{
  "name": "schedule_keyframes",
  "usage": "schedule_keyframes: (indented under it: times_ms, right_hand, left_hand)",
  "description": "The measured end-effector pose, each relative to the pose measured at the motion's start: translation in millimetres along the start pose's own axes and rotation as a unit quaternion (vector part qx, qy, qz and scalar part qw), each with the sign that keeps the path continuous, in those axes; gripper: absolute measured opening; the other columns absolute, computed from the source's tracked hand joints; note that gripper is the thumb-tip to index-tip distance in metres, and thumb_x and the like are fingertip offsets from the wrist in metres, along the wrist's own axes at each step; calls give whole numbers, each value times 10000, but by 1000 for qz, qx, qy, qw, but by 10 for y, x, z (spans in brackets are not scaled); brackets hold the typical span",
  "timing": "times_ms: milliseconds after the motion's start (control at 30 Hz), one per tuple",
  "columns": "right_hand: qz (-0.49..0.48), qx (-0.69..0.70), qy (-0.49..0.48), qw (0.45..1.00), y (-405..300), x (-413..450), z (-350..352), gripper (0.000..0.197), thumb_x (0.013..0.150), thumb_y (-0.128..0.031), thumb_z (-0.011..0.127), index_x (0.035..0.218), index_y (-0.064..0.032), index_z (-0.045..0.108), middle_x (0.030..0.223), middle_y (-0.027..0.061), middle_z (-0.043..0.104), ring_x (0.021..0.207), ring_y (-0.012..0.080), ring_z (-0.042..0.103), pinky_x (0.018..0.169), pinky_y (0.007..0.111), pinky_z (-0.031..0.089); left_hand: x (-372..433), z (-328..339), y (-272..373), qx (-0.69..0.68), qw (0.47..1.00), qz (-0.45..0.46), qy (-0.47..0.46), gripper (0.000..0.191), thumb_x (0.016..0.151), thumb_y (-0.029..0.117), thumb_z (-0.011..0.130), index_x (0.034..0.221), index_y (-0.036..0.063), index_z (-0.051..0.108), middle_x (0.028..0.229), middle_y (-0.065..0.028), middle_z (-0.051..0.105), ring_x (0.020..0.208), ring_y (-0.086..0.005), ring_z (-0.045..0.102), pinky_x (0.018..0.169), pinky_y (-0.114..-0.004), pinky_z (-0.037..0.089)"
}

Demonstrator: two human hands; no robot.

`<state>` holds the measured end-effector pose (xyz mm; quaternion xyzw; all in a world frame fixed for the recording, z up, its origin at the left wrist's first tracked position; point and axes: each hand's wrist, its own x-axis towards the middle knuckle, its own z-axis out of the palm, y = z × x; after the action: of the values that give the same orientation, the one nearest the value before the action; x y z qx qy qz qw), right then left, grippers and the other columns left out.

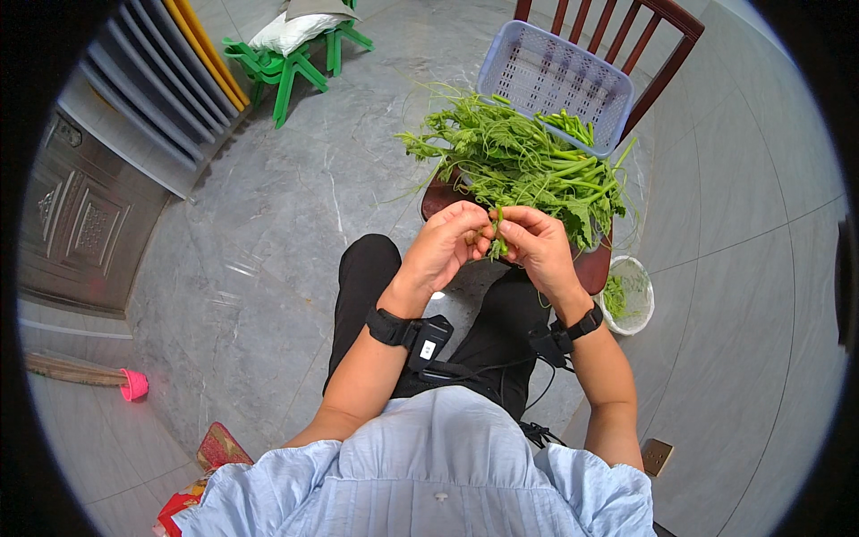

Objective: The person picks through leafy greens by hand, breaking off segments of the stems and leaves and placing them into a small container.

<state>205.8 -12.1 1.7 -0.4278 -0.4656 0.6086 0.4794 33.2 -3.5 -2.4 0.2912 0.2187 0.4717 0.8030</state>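
Note:
Between my two hands is a short green vine shoot [500,231] with a small leaf at its lower end. My right hand [537,238] pinches its stem between thumb and fingers. The fingertips of my left hand [453,238] are bent close against the shoot's left side; whether they grip a part of it is hard to see. Just beyond my hands, a heap of leafy vine greens [517,161] with curling tendrils covers most of a dark red wooden chair seat [594,268]. Behind the heap a lavender plastic basket [557,70] tilts against the chair back, with cut green stems [570,126] inside.
A white-lined bin [634,295] with green scraps stands right of the chair, near the tiled wall [731,268]. Green plastic stools [288,74] bearing a white bag are at upper left. A pink-tipped bundle [134,384] lies at the left. Black cables [543,389] hang by my right wrist.

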Motion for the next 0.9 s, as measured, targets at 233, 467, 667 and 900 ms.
schedule_keyframes:
  times_ms: [233,467,667,900]
  right_hand:
    - [-43,-65,3,997,5,-9,49,124,885,-129,618,944,-22,640,758,-38,602,573,-1,452,493,159,347]
    - [-39,-128,-25,991,6,-13,46,143,867,-69,574,968,11,634,799,-18,626,640,20,511,558,171,388]
    - [-44,-101,-47,993,2,-43,62,216,844,-6,531,1033,34,627,844,3,638,739,47,563,644,184,426]
    - [-20,-117,-41,992,16,-23,29,205,856,-31,548,1035,31,627,854,-6,635,718,34,533,638,185,422]
  left_hand:
    - [28,-53,-46,57,998,-6,24,70,902,124,576,915,58,559,781,-30,608,626,-81,560,534,-198,441]
    - [30,-42,-60,194,979,43,54,99,887,119,598,935,34,584,750,-4,599,616,-50,525,529,-178,408]
    - [38,-81,-46,253,964,53,66,104,886,127,600,929,34,581,751,6,586,611,-42,504,532,-176,400]
    - [18,-82,-68,275,959,47,56,121,878,129,608,928,28,566,764,2,572,613,-50,507,534,-182,408]
